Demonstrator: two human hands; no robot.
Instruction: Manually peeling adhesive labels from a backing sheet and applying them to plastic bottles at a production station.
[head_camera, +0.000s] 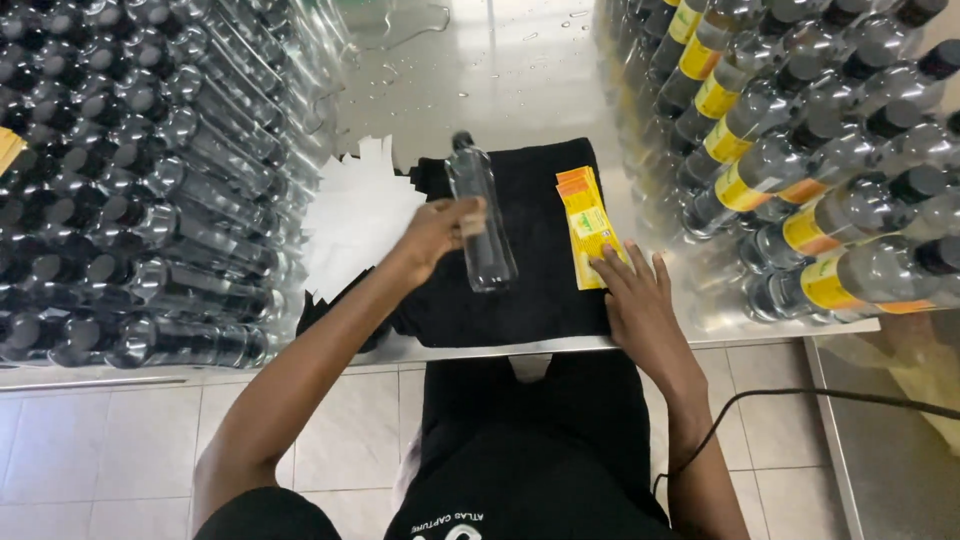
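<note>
Two bare hands work over a black cloth (540, 290) spread on a wet steel table (500, 70), seen from above past the person's dark clothing and a pale tiled floor (340, 430). Nearest, the right hand (635, 295) lies flat and open, fingers spread, its fingertips resting on the lower end of a stack of yellow and orange paper labels (588, 225) that sits along the right edge of the cloth. The left hand (440, 232) is a little farther in, well apart from the right, its fingers and thumb curled around the middle of a clear unlabelled plastic bottle with a black cap (480, 215). That bottle lies on the cloth, tilted slightly, cap pointing away from the person. Left of the cloth lies a heap of white paper backing strips (355, 225). On the left, rows of bare clear bottles with dark caps (130, 180) lie stacked on their sides. On the right, a stack of similar bottles wearing yellow labels (800, 150) rises toward the far edge.
</note>
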